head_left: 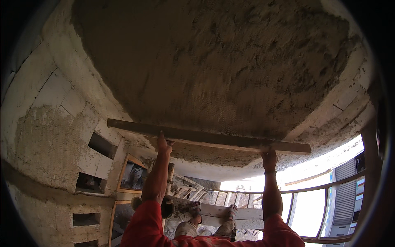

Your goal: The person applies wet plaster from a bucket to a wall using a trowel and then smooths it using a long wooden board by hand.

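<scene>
A long plastering straightedge (205, 137) spans the middle of the view, its right end a little lower than its left. My left hand (164, 144) grips it left of centre, the thumb up over its face. Farther along, my right hand (269, 158) is closed around its lower edge near the right end. Both arms are stretched out. The bar lies against or just in front of a broad patch of wet grey-brown plaster (205, 70); full contact cannot be made out. The plaster looks smoother at left and rougher at upper right.
Pale block wall (53, 82) with square openings runs down the left, beside wooden-framed windows (131, 173). My sandalled feet stand on planks (247, 214). A railing (288, 191) borders the bright drop at lower right. A dark bucket-like container (167, 208) sits near my left elbow.
</scene>
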Available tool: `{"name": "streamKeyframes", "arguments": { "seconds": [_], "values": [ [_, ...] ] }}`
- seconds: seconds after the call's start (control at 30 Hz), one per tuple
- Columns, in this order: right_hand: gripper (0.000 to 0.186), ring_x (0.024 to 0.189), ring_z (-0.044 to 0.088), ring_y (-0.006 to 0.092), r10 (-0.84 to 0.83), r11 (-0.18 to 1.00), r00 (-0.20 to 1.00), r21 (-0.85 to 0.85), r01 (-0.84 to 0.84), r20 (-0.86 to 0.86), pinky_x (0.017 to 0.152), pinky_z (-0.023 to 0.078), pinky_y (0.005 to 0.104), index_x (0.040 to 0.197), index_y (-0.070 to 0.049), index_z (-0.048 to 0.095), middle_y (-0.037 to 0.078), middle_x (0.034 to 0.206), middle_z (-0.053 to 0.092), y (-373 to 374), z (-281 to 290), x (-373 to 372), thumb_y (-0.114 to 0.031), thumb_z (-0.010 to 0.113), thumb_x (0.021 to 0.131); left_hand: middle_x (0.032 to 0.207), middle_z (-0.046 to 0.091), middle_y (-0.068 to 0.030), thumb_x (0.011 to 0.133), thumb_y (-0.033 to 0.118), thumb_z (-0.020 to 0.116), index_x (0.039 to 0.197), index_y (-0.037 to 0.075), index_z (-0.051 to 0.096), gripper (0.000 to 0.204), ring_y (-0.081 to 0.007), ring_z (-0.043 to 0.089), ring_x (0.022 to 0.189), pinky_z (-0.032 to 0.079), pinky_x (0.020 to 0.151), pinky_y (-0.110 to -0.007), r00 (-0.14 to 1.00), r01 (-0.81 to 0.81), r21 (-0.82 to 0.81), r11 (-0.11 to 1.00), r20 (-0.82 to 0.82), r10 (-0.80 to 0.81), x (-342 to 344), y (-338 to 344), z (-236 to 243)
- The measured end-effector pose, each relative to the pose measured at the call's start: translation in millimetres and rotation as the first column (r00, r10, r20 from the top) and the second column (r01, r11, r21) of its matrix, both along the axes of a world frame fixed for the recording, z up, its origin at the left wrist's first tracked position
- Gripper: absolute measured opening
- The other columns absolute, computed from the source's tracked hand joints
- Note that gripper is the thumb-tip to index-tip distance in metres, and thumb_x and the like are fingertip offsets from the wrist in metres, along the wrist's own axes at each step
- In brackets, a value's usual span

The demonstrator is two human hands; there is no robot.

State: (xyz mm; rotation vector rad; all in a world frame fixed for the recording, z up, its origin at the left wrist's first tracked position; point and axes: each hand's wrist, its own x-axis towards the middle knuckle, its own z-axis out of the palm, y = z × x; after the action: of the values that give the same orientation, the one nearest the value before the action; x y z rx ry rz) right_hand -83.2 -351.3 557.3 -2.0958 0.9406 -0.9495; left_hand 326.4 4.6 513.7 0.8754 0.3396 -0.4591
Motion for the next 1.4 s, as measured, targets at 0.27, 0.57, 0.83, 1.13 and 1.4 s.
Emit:
{"name": "streamKeyframes", "arguments": {
  "seconds": [0.27,0.57,0.83,1.13,1.4],
  "values": [
    [0.037,0.086,0.062,0.0238,-0.041,0.991,0.989,-0.123,0.058,0.14,0.073,0.051,0.0369,0.112,-0.003,0.061,0.011,0.093,0.064,-34.8,-17.6,20.1,-0.004,0.071,0.076,0.128,0.056,-0.0053,0.099,0.047,0.045,0.135,0.014,0.047,0.048,-0.0233,0.059,0.107,0.048,0.068,-0.042,0.994,-0.068,-0.009,0.998,0.085,0.068,29.1,-34.7,8.3],
    [0.048,0.092,0.064,0.0269,-0.185,0.968,0.983,-0.169,0.184,0.011,0.081,0.051,0.0388,0.12,-0.002,0.058,0.015,0.101,0.066,-62.9,125.9,-8.0,-0.012,0.075,0.076,0.107,0.06,-0.0015,0.102,0.04,0.042,0.123,0.01,0.054,0.038,-0.0125,0.056,0.085,0.041,0.064,-0.035,0.976,-0.193,0.05,0.98,0.116,0.186,-16.2,-83.7,169.9],
    [0.055,0.102,0.064,0.0294,-0.283,0.913,0.955,-0.282,0.296,0.089,0.088,0.051,0.0394,0.126,-0.004,0.055,0.016,0.113,0.066,-64.8,211.1,-10.4,-0.01,0.075,0.075,0.116,0.058,-0.0016,0.097,0.038,0.053,0.125,0.01,0.053,0.04,-0.015,0.058,0.093,0.044,0.067,-0.035,0.945,-0.116,-0.057,0.992,0.3,0.128,-40.3,-96.8,272.5],
    [0.026,0.073,0.054,0.0147,-0.344,0.817,0.586,0.542,-0.198,0.734,0.057,0.051,0.0281,0.106,-0.002,0.055,0.004,0.084,0.053,13.2,126.8,90.5,-0.018,0.066,0.088,0.117,0.06,-0.0063,0.102,0.036,0.044,0.128,0.01,0.052,0.038,-0.0225,0.062,0.098,0.05,0.069,-0.04,0.967,-0.189,-0.011,0.982,0.169,0.188,74.8,3.6,170.5],
    [0.035,0.078,0.055,0.016,-0.258,0.966,0.728,0.14,0.22,0.635,0.061,0.051,0.0319,0.101,-0.006,0.049,0.006,0.088,0.053,-44.8,248.4,58.4,-0.031,0.068,0.087,0.116,0.059,-0.0056,0.102,0.029,0.045,0.127,0.007,0.051,0.034,-0.0169,0.06,0.097,0.051,0.072,-0.039,0.954,-0.192,-0.004,0.981,0.235,0.187,25.0,-41.0,271.6]
  ]
}}
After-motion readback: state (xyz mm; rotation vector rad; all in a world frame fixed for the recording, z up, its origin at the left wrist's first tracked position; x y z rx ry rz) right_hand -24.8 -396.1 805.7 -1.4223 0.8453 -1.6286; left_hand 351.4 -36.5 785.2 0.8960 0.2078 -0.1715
